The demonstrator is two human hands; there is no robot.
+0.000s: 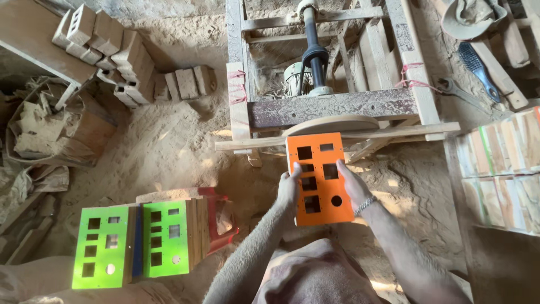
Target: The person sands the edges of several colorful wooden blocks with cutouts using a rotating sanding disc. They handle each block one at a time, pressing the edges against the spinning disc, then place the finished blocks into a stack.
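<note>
Far left, a stack of small wooden blocks (112,50) on sawdust; lower left, two green cut-out panels (135,242); centre, left hand (289,188) and right hand (353,183) each grasping a side edge of the orange cut-out panel (319,177), its top edge against the sanding disc (332,124); far right, stacked boards (500,169)
</note>
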